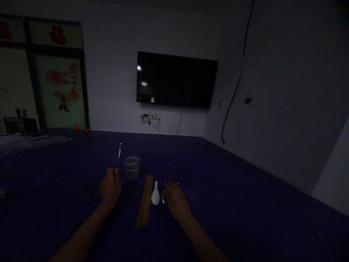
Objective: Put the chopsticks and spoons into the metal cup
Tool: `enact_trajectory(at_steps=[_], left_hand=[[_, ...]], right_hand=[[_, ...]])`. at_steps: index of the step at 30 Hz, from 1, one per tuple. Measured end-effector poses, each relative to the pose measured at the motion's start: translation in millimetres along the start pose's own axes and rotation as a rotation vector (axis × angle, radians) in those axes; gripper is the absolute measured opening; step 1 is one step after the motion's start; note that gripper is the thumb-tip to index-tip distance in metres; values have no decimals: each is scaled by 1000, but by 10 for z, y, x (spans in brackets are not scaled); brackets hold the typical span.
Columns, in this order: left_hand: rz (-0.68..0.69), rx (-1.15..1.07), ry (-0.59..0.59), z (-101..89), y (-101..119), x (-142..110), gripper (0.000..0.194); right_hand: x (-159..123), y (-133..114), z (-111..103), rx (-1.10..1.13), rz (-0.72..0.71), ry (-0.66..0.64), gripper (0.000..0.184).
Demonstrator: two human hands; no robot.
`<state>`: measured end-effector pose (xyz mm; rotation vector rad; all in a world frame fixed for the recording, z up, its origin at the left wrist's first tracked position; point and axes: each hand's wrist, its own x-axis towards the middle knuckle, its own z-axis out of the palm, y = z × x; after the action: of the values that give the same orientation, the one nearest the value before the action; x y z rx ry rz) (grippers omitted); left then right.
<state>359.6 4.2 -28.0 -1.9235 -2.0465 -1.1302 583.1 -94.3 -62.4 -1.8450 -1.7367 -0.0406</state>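
Note:
My left hand is closed round a thin stick-like utensil that points upward, just left of a small metal cup. A row of wooden chopsticks lies on the dark blue floor mat between my hands. Beside them lies a white ceramic spoon. A metal spoon lies right of it. My right hand rests by the metal spoon, fingertips pinched on its dark handle end. The room is dim.
A wall-mounted television hangs ahead above a socket with cables. A dark door with red paper decorations stands at the left. A white wall runs along the right of the mat.

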Motion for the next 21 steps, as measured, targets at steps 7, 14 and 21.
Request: enact_trajectory(at_steps=[7,14,21], left_hand=[[730,-109,-20,176,232,-490,39],[969,-223,65,231,283,-598,40],[988,-302,-102,307,264,-629,26]], right_hand=[[-29,-119,-105,171,-58,53,45],[-55,-189,-38,541,-174,65,45],[-17,-180,59,827,-47,130,49]])
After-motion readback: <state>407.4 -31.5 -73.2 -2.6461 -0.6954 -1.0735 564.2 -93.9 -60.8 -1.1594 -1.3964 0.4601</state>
